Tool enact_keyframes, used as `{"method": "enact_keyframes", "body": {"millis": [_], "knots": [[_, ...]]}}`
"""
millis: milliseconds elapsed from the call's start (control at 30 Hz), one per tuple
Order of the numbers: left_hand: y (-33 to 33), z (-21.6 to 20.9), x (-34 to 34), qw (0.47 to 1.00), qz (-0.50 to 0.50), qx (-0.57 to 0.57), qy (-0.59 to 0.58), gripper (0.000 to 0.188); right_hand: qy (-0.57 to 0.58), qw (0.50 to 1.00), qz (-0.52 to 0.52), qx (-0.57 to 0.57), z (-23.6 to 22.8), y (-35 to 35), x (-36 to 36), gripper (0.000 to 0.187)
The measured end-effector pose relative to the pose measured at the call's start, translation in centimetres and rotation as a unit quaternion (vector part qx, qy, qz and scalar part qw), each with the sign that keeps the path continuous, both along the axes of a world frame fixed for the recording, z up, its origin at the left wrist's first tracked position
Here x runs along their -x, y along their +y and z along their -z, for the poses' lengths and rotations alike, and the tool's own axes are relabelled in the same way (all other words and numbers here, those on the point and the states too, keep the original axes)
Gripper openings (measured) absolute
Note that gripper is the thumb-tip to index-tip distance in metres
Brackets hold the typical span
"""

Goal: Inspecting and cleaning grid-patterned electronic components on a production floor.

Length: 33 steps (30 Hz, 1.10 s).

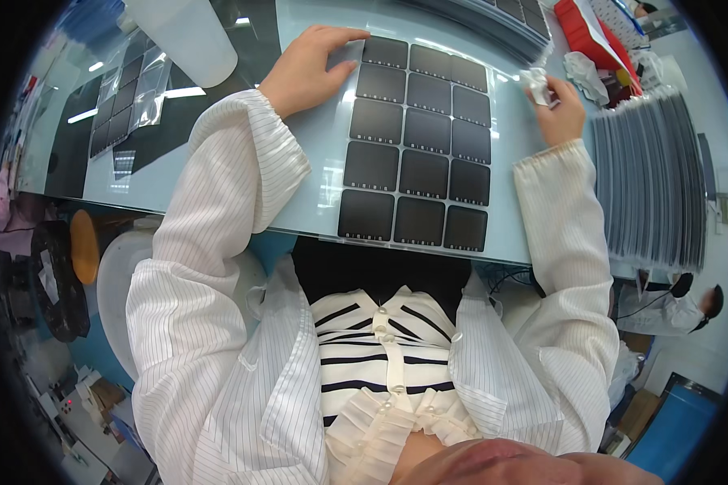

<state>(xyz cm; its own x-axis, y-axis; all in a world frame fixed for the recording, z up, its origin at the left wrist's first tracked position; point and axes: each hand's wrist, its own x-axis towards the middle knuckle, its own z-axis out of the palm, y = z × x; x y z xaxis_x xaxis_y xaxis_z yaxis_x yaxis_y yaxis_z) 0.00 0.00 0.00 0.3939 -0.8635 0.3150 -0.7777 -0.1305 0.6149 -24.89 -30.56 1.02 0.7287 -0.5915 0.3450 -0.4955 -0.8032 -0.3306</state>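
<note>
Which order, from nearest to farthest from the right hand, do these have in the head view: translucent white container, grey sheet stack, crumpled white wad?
1. Crumpled white wad: held in the right hand.
2. Grey sheet stack: just to that hand's right.
3. Translucent white container: far left, beyond the left hand.

Bright, cool white light throughout. Tube-like reflections glare off the glossy table (314,213) toward its left and far edges; the dark squares (426,129) look clear. Fisheye distortion bows the table's front edge, and the view's rim fades to black.
</note>
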Motion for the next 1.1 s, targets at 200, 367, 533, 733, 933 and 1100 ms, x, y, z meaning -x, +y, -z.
{"method": "enact_keyframes", "body": {"millis": [200, 367, 533, 733, 933, 1100], "knots": [[0.8, 0.6, -0.3, 0.999, 0.027, 0.017, -0.043, 0.039, -0.087, 0.988, 0.04, -0.121, -2.1, 4.0, 8.9, 0.055], [1.0, 0.9, -0.8, 0.997, 0.029, 0.023, -0.071, 0.038, -0.085, 0.769, -0.092, -0.627, -4.1, 11.6, 14.0, 0.058], [0.5, 1.1, -1.2, 0.998, 0.037, 0.013, -0.049, 0.038, -0.092, 0.596, -0.098, -0.792, -5.5, 17.6, 13.2, 0.059], [0.5, 1.6, -1.8, 0.997, 0.033, 0.023, -0.066, 0.037, -0.084, 0.632, -0.036, -0.77, -4.5, 18.2, 11.7, 0.052], [0.6, 0.8, -2.1, 0.998, 0.06, -0.009, -0.021, 0.041, -0.113, 0.675, -0.078, -0.725, -5.0, 18.3, 12.2, 0.056], [0.4, -0.8, 0.5, 0.998, 0.026, 0.005, 0.052, 0.038, -0.107, 0.66, -0.042, -0.743, -4.2, 18.4, 11.3, 0.058]]}}
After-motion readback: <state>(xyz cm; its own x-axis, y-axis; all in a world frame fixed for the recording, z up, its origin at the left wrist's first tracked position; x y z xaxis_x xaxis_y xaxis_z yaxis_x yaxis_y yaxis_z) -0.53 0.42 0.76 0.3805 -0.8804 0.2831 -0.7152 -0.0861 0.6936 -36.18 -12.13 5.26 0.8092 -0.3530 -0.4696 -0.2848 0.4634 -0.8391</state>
